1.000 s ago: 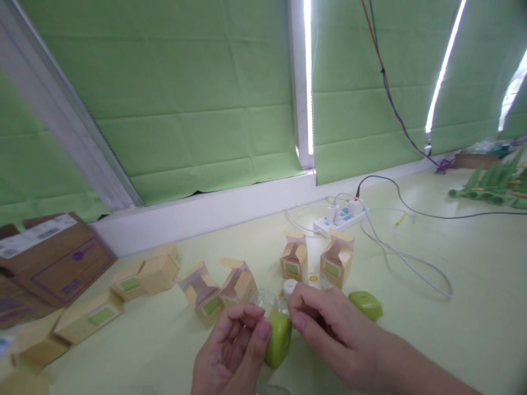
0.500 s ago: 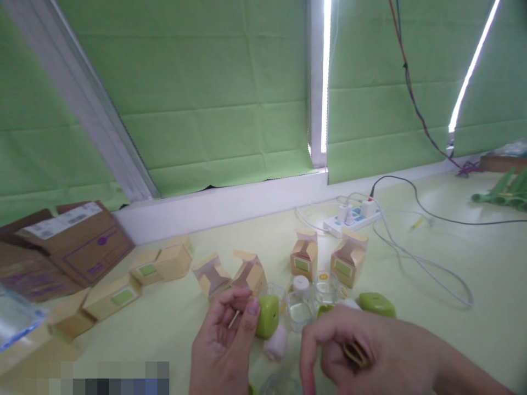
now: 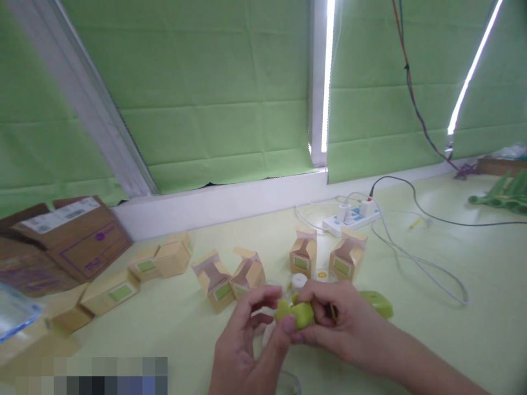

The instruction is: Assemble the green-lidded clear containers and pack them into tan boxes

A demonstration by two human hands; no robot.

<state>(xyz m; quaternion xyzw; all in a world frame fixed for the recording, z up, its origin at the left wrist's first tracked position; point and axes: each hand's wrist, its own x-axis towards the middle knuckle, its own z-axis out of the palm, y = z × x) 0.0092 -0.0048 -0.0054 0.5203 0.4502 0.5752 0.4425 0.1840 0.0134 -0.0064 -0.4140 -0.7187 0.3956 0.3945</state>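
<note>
The left hand (image 3: 249, 343) is pinching a green plastic piece (image 3: 303, 314) between thumb and fingertips, and the right hand (image 3: 349, 329) is closing its thumb and fingers on the opposite edge. Taking that piece as the clock's centre, the left hand is coming in from eight o'clock and the right from four. A yellowish loop (image 3: 334, 311) is showing inside the right hand (its nature is hard to tell).

Green labels (image 3: 121, 293) are marking the closed cartons (image 3: 173, 258) at ten o'clock on the counter (image 3: 164, 329) and the open cartons (image 3: 343, 269) between ten and one; their print is too small to read. The brown box (image 3: 88, 247) at ten is carrying purple print, also illegible. A green case (image 3: 377, 305) is lying at three.

Half a second ago the left hand was holding the piece alone, the right being apart; now both are meeting on it, and it is showing a notched side.
</note>
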